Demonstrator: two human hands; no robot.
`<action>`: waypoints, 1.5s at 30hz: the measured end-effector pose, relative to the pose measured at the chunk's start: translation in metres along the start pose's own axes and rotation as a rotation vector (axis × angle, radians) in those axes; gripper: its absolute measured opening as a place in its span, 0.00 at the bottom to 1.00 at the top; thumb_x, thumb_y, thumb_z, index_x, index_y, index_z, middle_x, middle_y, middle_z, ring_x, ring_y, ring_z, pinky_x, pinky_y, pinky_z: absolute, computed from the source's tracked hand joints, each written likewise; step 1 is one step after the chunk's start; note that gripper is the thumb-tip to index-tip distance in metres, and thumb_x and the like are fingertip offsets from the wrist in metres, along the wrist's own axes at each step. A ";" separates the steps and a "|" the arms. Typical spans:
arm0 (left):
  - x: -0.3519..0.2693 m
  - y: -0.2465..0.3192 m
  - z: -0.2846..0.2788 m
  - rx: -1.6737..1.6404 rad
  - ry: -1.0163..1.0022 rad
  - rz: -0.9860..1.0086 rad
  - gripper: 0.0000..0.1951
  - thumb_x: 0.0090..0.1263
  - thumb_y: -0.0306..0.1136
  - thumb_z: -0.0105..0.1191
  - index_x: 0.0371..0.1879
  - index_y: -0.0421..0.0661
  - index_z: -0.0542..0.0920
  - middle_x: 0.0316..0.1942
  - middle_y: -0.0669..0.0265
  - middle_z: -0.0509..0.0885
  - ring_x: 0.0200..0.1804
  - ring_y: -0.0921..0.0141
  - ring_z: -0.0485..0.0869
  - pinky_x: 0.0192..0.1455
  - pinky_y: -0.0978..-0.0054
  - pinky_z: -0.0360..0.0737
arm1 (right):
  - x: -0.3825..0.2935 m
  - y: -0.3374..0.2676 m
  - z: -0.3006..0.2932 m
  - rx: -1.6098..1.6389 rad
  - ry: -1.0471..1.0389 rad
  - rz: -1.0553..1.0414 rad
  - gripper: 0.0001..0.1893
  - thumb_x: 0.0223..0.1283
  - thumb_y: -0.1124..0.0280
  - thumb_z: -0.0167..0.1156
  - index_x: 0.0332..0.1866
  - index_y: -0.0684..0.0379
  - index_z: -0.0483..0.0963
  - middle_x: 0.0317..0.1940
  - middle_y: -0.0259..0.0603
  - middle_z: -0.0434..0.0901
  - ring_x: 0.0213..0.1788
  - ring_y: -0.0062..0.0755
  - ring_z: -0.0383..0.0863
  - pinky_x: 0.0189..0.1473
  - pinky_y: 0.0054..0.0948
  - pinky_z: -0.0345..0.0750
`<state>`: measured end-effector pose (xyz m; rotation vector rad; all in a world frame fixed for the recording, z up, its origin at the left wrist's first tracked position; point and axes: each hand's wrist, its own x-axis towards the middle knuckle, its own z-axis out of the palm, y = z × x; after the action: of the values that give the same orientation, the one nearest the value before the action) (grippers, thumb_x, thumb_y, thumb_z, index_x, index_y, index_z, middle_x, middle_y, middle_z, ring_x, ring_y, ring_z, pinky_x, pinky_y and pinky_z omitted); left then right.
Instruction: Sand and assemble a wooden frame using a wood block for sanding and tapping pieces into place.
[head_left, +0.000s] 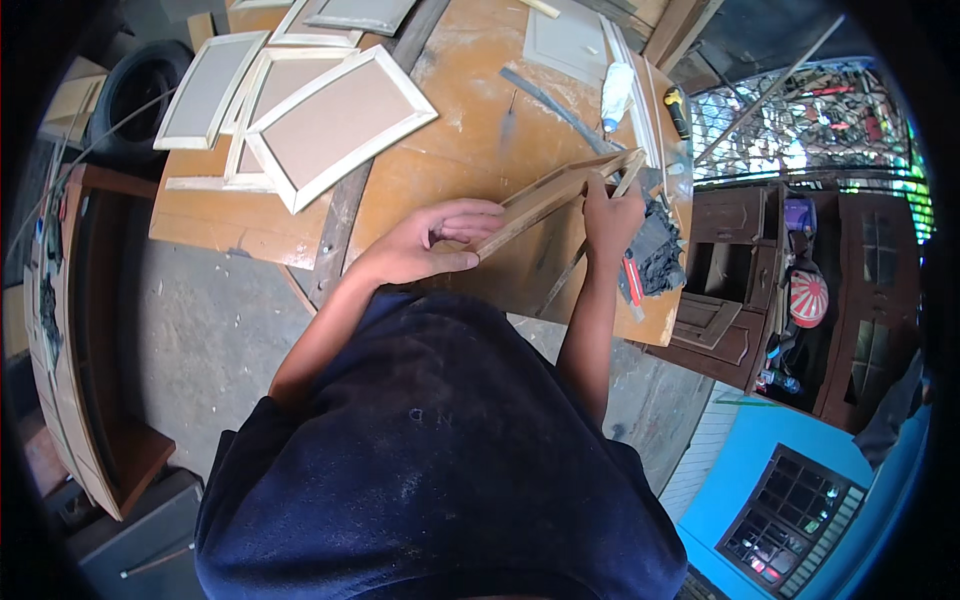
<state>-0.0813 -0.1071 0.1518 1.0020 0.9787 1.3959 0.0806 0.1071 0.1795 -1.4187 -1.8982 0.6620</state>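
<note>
A wooden frame (547, 193) is held tilted up on its edge over the workbench (450, 97). My left hand (442, 240) supports its near left corner, thumb below and fingers spread over it. At the far right corner, my right hand (613, 214) grips the frame, with a thin light strip showing by its fingers. Beyond my right hand lie a white bottle with a blue cap (616, 97) and a dark flat strip (551, 101). Dark crumpled material (660, 251) and a red utility knife (633, 277) lie just right of my right wrist.
Several pale wooden frames with flat panels (341, 127) lie overlapped at the bench's left. A yellow and black tool (676, 112) is at the far right edge. Dark wooden cabinets (727, 281) stand to the right, a brown cabinet (112, 330) and a tyre (142, 97) to the left.
</note>
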 end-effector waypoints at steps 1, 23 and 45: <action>0.003 0.003 0.000 0.005 -0.012 0.008 0.32 0.65 0.23 0.62 0.71 0.44 0.69 0.64 0.57 0.79 0.65 0.67 0.77 0.66 0.68 0.72 | 0.002 0.002 0.000 0.001 0.015 -0.002 0.16 0.52 0.63 0.67 0.38 0.67 0.77 0.24 0.54 0.82 0.34 0.60 0.85 0.41 0.48 0.79; 0.019 0.008 -0.009 0.695 0.217 0.121 0.21 0.73 0.27 0.56 0.64 0.41 0.76 0.57 0.48 0.83 0.57 0.54 0.85 0.59 0.67 0.79 | -0.048 -0.018 -0.002 1.066 -0.111 0.595 0.21 0.73 0.45 0.47 0.48 0.53 0.71 0.18 0.27 0.62 0.17 0.18 0.59 0.22 0.23 0.57; 0.041 0.058 -0.022 1.083 0.266 -0.187 0.20 0.61 0.27 0.60 0.55 0.47 0.84 0.38 0.49 0.88 0.39 0.56 0.89 0.46 0.64 0.84 | -0.120 0.012 -0.017 0.565 -0.380 0.122 0.27 0.66 0.71 0.63 0.69 0.60 0.65 0.23 0.36 0.79 0.21 0.19 0.77 0.26 0.24 0.74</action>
<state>-0.1207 -0.0700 0.2023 1.4405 2.0682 0.7919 0.1230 -0.0047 0.1567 -1.0941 -1.6959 1.4792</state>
